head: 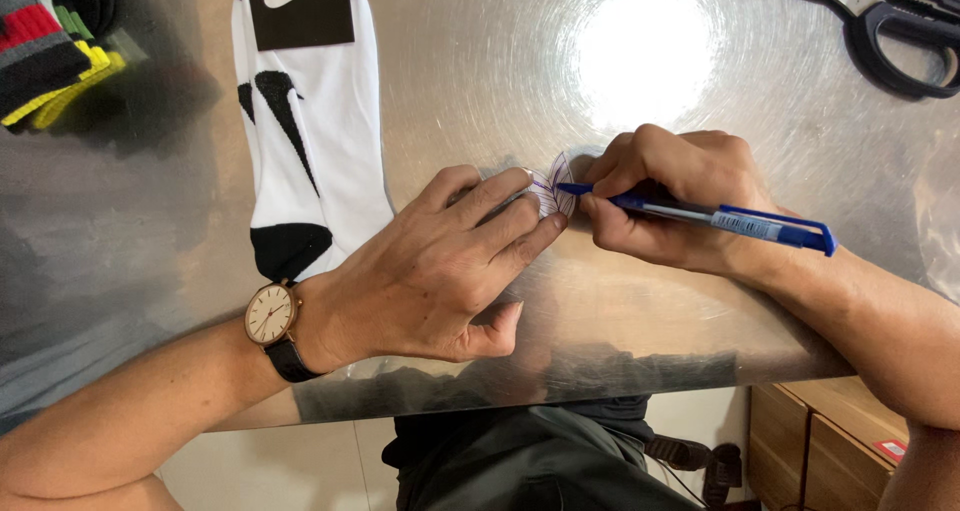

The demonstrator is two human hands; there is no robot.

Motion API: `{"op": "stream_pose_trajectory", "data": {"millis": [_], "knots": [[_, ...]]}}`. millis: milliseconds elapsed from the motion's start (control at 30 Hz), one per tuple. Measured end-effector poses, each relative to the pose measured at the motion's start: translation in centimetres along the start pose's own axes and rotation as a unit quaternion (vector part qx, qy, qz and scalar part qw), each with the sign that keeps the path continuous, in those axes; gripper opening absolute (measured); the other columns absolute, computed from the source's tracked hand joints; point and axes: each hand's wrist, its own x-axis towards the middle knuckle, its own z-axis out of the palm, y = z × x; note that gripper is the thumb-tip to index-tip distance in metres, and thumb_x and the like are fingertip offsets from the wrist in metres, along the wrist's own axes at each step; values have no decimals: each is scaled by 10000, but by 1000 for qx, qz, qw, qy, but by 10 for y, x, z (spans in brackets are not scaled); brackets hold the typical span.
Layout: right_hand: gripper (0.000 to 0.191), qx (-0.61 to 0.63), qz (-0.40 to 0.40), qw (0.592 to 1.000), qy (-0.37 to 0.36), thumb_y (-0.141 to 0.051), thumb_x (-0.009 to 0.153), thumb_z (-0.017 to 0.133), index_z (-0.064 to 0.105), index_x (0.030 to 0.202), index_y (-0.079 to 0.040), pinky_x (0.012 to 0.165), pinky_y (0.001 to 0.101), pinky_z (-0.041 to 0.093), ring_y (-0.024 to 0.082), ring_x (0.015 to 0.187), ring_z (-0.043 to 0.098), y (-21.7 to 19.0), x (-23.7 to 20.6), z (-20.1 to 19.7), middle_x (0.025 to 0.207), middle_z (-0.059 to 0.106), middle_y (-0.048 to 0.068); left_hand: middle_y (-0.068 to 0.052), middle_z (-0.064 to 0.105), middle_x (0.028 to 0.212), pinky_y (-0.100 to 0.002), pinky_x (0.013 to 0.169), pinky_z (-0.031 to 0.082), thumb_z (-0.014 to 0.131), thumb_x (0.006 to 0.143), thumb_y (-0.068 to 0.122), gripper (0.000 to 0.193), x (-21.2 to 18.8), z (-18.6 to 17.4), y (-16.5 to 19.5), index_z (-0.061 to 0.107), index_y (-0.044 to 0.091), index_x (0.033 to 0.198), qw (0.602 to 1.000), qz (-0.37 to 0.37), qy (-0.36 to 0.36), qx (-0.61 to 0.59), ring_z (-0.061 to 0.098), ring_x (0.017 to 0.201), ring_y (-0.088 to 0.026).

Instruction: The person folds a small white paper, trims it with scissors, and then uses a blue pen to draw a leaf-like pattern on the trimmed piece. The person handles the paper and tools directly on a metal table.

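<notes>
- Left hand (440, 261), fingers flat, pins a small clear tag (553, 193) to the steel table (640, 301).
- Right hand (670, 206) pinches a blue pen (700, 214), tip on the tag.
- White sock (310, 131) beside the left hand; scissors (890, 21) far right.

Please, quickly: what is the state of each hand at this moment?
Left hand: fingers pressed down on a small tag on the metal table, not gripping it.
Right hand: closed around a blue pen, tip at the tag.

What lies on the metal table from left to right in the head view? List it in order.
Folded striped socks → white sock with black marks → left hand → small clear piece under the pen tip → right hand → black-handled scissors.
</notes>
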Motion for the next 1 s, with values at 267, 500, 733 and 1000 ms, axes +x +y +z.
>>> {"op": "stream_pose_trajectory", "data": {"millis": [267, 500, 733, 1000], "knots": [[238, -6, 21, 1000, 5, -110, 947, 767, 559, 921, 1, 659, 286, 638, 240, 853, 785, 0, -1, -1, 889, 745, 178, -207, 649, 1191, -467, 1007, 447, 681, 698, 186, 642, 0, 0, 0, 649, -142, 1249, 1000, 2, 3, -4, 552, 1250, -376], [246, -13, 15, 1000, 14, -122, 964, 765, 551, 936, -3, 652, 271, 642, 235, 849, 783, 3, -2, 1, 925, 745, 181, -206, 654, 1188, -470, 1011, 445, 679, 699, 180, 636, 0, 1, -1, 649, -138, 1249, 1000, -1, 3, -6, 551, 1254, -381], [241, 5, 1, 1000, -21, -129, 919, 782, 566, 888, -26, 565, 254, 601, 189, 708, 760, 2, 0, 0, 863, 746, 144, -208, 655, 1166, -477, 1000, 447, 685, 689, 177, 641, 1, 0, 0, 645, -136, 1246, 1000, -3, -4, -5, 558, 1242, -384], [233, 30, 8, 999, -18, -130, 920, 775, 563, 921, -33, 639, 268, 616, 195, 777, 766, 2, -2, -2, 890, 742, 135, -203, 653, 1183, -471, 992, 452, 681, 685, 178, 643, 0, 0, 0, 643, -127, 1250, 1000, -2, 3, -1, 563, 1246, -378]]}}
